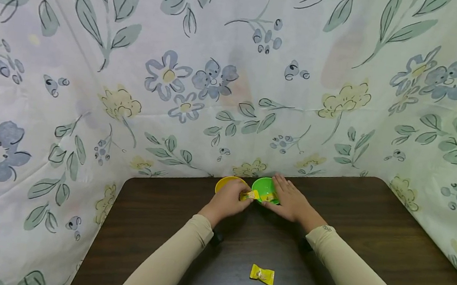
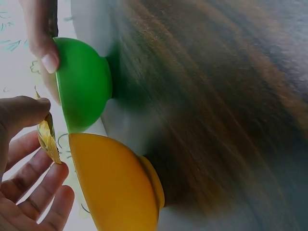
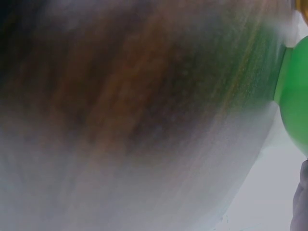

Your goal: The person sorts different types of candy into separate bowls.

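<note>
My left hand (image 1: 228, 200) pinches a yellow wrapped candy (image 2: 48, 137) between thumb and fingertips, over the place where the two bowls meet. Under and behind that hand is the orange-yellow bowl (image 2: 113, 180), partly hidden in the head view. Touching it on the right stands the green bowl (image 1: 258, 185), upright, with another yellow wrapped candy (image 1: 269, 197) inside. My right hand (image 1: 291, 201) holds the green bowl at its right side, thumb at the near rim and fingers along the far right rim. Only a bit of that hand shows in the right wrist view.
A yellow wrapped candy (image 1: 262, 274) lies on the dark wood table (image 1: 150, 237), nearer to me between the forearms. Behind the bowls and along both sides hangs a flower-printed cloth (image 1: 229, 133), close to the table's far edge.
</note>
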Action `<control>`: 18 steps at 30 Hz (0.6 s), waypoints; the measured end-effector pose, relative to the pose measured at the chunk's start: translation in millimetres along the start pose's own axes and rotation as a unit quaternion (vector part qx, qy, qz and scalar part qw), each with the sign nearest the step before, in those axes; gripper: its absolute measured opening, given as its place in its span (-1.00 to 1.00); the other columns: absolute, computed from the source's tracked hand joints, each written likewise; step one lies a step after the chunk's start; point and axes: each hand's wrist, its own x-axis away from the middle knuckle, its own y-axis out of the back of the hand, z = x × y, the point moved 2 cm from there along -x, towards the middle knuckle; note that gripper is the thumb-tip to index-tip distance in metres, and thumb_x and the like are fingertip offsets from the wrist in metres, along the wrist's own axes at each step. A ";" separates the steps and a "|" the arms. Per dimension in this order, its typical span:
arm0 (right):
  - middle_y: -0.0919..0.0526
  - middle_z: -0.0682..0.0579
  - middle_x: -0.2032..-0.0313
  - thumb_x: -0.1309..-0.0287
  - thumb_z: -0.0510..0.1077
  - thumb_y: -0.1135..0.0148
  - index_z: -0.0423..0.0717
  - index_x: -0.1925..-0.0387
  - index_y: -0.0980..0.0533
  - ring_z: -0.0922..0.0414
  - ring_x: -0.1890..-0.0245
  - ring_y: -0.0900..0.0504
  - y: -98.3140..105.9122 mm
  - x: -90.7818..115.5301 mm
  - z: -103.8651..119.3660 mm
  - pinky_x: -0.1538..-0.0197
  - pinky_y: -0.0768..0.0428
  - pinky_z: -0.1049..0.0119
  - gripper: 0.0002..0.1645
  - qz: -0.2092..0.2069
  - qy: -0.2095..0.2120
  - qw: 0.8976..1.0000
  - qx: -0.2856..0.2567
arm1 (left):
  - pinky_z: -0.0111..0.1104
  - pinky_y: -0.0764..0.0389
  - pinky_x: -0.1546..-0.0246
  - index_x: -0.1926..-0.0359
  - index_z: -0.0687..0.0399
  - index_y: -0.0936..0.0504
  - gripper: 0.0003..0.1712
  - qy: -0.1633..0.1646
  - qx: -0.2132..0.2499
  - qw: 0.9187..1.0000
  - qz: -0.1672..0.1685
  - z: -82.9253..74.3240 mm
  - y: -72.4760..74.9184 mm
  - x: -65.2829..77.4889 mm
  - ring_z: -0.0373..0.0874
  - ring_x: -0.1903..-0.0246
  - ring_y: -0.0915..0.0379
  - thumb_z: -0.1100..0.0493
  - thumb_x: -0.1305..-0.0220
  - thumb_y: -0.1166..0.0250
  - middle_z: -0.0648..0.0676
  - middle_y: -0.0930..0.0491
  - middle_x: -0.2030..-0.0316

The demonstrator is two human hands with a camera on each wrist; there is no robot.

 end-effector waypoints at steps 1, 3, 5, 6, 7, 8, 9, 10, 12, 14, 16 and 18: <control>0.01 -0.29 -0.68 -0.45 0.48 0.02 -0.36 -0.66 0.03 -0.23 -0.70 0.03 -0.2 -0.1 -0.3 -0.69 -0.03 -0.18 0.21 0.000 0.001 1.000 0.001 | -0.22 -0.69 -0.06 -0.01 0.18 -0.79 -0.71 0.004 -0.001 1.000 0.003 0.3 -0.5 -1.5 -0.08 0.08 -0.64 0.11 -0.38 -0.45 0.09 -0.74 0.08; 0.00 -0.30 -0.68 -0.46 0.48 0.02 -0.36 -0.66 0.02 -0.24 -0.70 0.03 -1.0 -0.4 -0.5 -0.68 -0.04 -0.20 0.21 -0.002 0.004 1.000 0.000 | -0.23 -0.69 -0.05 -0.01 0.17 -0.79 -0.71 0.012 -0.002 1.000 0.008 0.8 -1.9 -4.5 -0.08 0.08 -0.63 0.10 -0.39 -0.45 0.09 -0.73 0.07; 0.01 -0.30 -0.68 -0.46 0.48 0.03 -0.36 -0.66 0.03 -0.24 -0.70 0.03 -2.0 -0.8 -1.1 -0.68 -0.04 -0.21 0.21 -0.002 0.005 1.000 0.001 | -0.24 -0.69 -0.03 -0.01 0.16 -0.79 -0.71 0.013 -0.010 1.000 0.007 0.8 -3.2 -7.5 -0.08 0.10 -0.63 0.10 -0.39 -0.45 0.09 -0.71 0.09; 0.01 -0.30 -0.68 -0.47 0.49 0.04 -0.36 -0.66 0.02 -0.25 -0.70 0.03 -2.3 -0.9 -1.1 -0.68 -0.04 -0.21 0.21 -0.001 0.005 1.000 0.001 | -0.24 -0.69 -0.03 0.00 0.16 -0.79 -0.72 0.012 -0.016 1.000 0.006 0.4 -3.8 -8.7 -0.08 0.11 -0.63 0.10 -0.38 -0.45 0.09 -0.71 0.09; 0.01 -0.30 -0.68 -0.47 0.49 0.04 -0.36 -0.66 0.03 -0.25 -0.70 0.03 -2.2 -0.9 -1.1 -0.68 -0.04 -0.21 0.21 0.000 0.005 1.000 0.001 | -0.24 -0.69 -0.02 0.00 0.15 -0.80 -0.72 0.011 -0.022 1.000 0.004 -0.1 -4.3 -10.0 -0.09 0.12 -0.63 0.10 -0.38 -0.45 0.09 -0.71 0.10; 0.01 -0.30 -0.68 -0.47 0.49 0.05 -0.36 -0.66 0.03 -0.25 -0.70 0.03 -2.2 -1.1 -1.1 -0.68 -0.04 -0.21 0.21 0.001 0.005 1.000 0.002 | -0.24 -0.69 -0.01 0.01 0.15 -0.80 -0.73 0.009 -0.028 1.000 0.003 -0.6 -4.7 -11.3 -0.09 0.13 -0.63 0.10 -0.37 -0.46 0.09 -0.72 0.11; 0.01 -0.30 -0.68 -0.47 0.49 0.05 -0.36 -0.66 0.03 -0.25 -0.70 0.04 -2.0 -1.0 -1.2 -0.68 -0.03 -0.21 0.21 0.002 0.005 1.000 0.002 | -0.24 -0.69 -0.01 0.02 0.15 -0.80 -0.73 0.007 -0.033 0.999 0.000 -1.2 -5.2 -12.4 -0.09 0.14 -0.62 0.10 -0.36 -0.46 0.09 -0.72 0.12; 0.01 -0.30 -0.68 -0.47 0.48 0.05 -0.36 -0.66 0.03 -0.24 -0.70 0.04 -1.7 -0.9 -1.1 -0.68 -0.03 -0.20 0.21 0.003 0.005 1.000 0.002 | -0.24 -0.68 0.00 0.02 0.14 -0.81 -0.73 0.007 -0.038 0.999 -0.001 -1.8 -5.7 -13.5 -0.09 0.14 -0.62 0.10 -0.36 -0.46 0.08 -0.72 0.12; 0.01 -0.30 -0.68 -0.47 0.48 0.04 -0.36 -0.66 0.02 -0.24 -0.70 0.04 -0.4 -0.5 -0.7 -0.68 -0.03 -0.20 0.20 0.003 0.006 1.000 0.001 | -0.24 -0.69 0.00 0.02 0.13 -0.81 -0.73 0.008 -0.045 0.999 -0.004 -3.0 -6.5 -15.4 -0.09 0.14 -0.62 0.08 -0.36 -0.46 0.07 -0.73 0.12; 0.01 -0.29 -0.68 -0.47 0.48 0.05 -0.35 -0.66 0.02 -0.23 -0.70 0.04 0.0 -0.3 -0.9 -0.69 -0.03 -0.19 0.20 0.004 0.006 1.000 0.003 | -0.23 -0.69 -0.03 0.00 0.11 -0.81 -0.72 0.013 -0.049 0.999 -0.004 -4.2 -7.3 -17.6 -0.09 0.11 -0.63 0.07 -0.37 -0.46 0.06 -0.74 0.10; 0.01 -0.29 -0.68 -0.47 0.47 0.04 -0.36 -0.66 0.02 -0.24 -0.70 0.03 -0.1 -0.1 -1.2 -0.69 -0.03 -0.19 0.20 0.004 0.006 1.000 0.005 | -0.21 -0.69 -0.08 -0.03 0.10 -0.81 -0.70 0.015 -0.055 0.998 -0.005 -5.2 -8.5 -19.9 -0.07 0.07 -0.64 0.06 -0.39 -0.46 0.06 -0.74 0.07; 0.02 -0.29 -0.69 -0.48 0.47 0.05 -0.35 -0.67 0.03 -0.23 -0.71 0.04 -0.2 -0.1 -1.6 -0.69 -0.02 -0.18 0.19 0.005 0.004 1.000 0.009 | -0.18 -0.68 -0.15 -0.08 0.10 -0.79 -0.67 0.014 -0.062 0.998 -0.007 -6.6 -9.9 -22.1 -0.04 0.00 -0.65 0.05 -0.41 -0.45 0.07 -0.73 0.01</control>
